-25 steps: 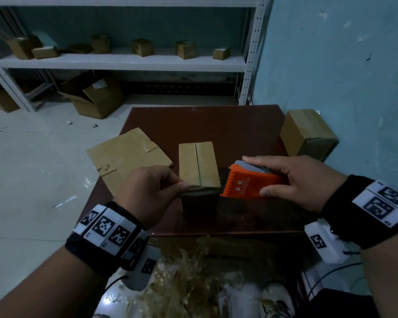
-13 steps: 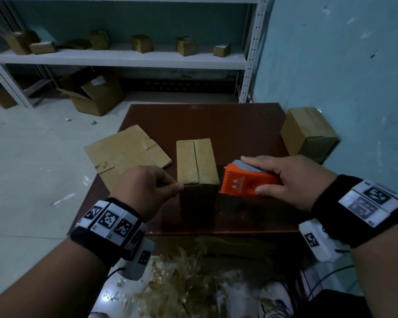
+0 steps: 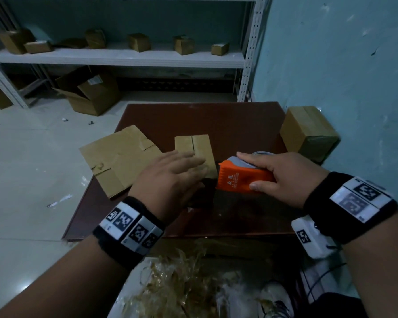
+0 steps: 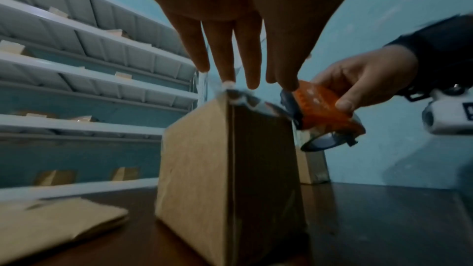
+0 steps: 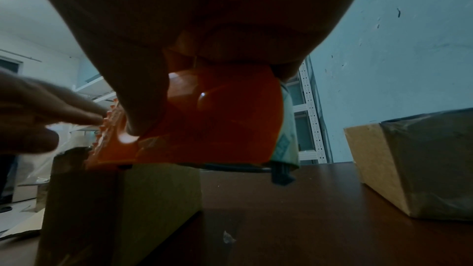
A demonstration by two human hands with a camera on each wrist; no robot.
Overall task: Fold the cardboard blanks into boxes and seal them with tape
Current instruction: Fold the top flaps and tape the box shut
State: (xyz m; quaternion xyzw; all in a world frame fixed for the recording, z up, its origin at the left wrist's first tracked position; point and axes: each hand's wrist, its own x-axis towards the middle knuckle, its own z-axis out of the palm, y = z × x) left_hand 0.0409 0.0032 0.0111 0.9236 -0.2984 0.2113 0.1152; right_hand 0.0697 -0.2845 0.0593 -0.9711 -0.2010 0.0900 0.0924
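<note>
- The left hand (image 3: 170, 177) has its fingers (image 4: 225, 62) straight and spread, tips on the near top edge of the small box (image 3: 197, 149), grasping nothing.
- The right hand (image 3: 283, 177) has thumb and fingers curled round the orange tape dispenser (image 3: 241, 179), toothed edge at the box's top right corner.
- The box likely is light, hollow and stiff at its edges; flat pressure on top should steady it, while a squeeze at mid-wall could dent it.
- It stands near the front of the brown table (image 3: 216, 120), plain tan cardboard, top flaps meeting in a centre seam.
- Flat blanks (image 3: 117, 159) lie just left; a taped box (image 3: 308, 131) sits well apart at the right.
</note>
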